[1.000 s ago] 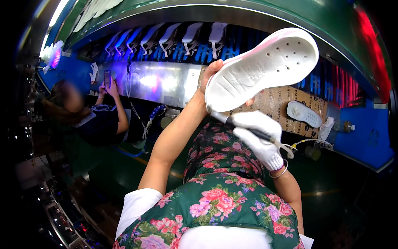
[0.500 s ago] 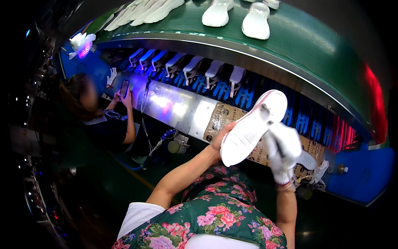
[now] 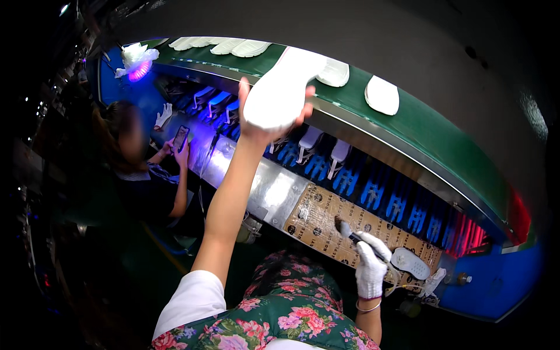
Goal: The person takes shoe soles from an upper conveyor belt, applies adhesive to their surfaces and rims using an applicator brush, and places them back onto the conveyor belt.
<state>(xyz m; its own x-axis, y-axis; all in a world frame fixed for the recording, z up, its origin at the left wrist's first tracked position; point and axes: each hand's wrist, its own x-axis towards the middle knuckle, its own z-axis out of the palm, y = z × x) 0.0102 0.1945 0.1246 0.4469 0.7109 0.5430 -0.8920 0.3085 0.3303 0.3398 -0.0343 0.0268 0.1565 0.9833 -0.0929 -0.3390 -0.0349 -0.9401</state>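
Observation:
A white shoe sole (image 3: 280, 93) is held up at the edge of the green conveyor belt (image 3: 356, 93), its far end over the belt. My bare left hand (image 3: 256, 134) grips it from below, thumb on one side and fingertips showing on the other. In my right hand (image 3: 371, 268), which wears a white glove, is a small brush (image 3: 349, 231) with a dark handle. Its bristles point away from me, just above the brown cardboard sheet (image 3: 318, 204). Beside the glove a grey perforated insole (image 3: 410, 263) lies on the cardboard.
More white soles (image 3: 382, 96) rest on the belt. Below it, a rack of blue clamps (image 3: 373, 192) holds several pale soles at the left. A metal plate (image 3: 274, 192) adjoins the cardboard. Far left, another person holds a phone (image 3: 181, 138). A small bottle (image 3: 464, 279) stands at right.
My left hand has carried the white sole up and away to the belt. My right hand has drawn back from the sole and lowered the brush over the cardboard.

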